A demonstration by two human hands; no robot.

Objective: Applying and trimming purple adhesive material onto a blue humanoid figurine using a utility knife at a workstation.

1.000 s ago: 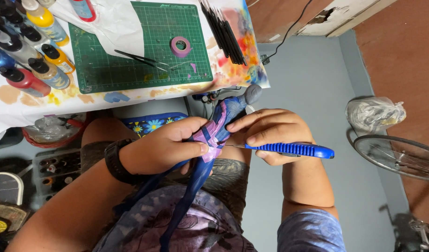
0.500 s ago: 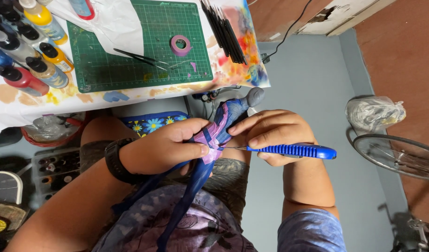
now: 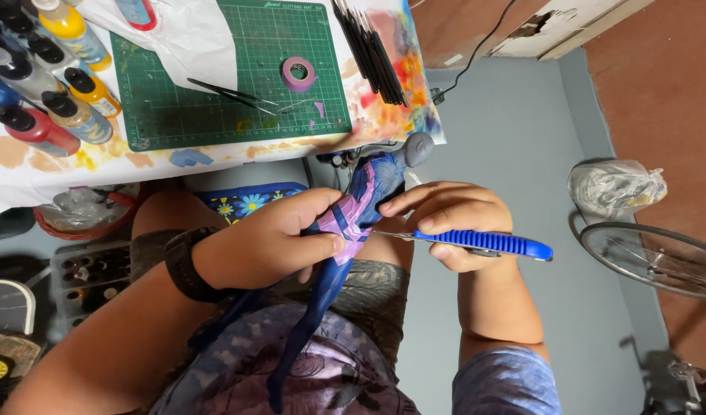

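My left hand (image 3: 272, 244) grips a blue painted figurine (image 3: 345, 230) around its middle, where strips of purple tape cover it. The figurine lies tilted over my lap, with its grey head (image 3: 418, 148) up near the table edge and its legs down over my shirt. My right hand (image 3: 453, 223) holds a blue-handled craft knife (image 3: 483, 243), whose thin metal tip touches the taped part of the figurine. A dark wristband sits on my left wrist.
A green cutting mat (image 3: 230, 77) lies on the paint-stained table with a roll of purple tape (image 3: 298, 74), tweezers (image 3: 230, 94) and black brushes (image 3: 372, 50). Paint bottles (image 3: 46, 92) stand at the left. A bicycle wheel (image 3: 652, 257) and a plastic bag (image 3: 614, 188) are on the floor at right.
Both hands stay on the figurine; the right hand and the blue-handled knife have shifted only slightly against the taped area.
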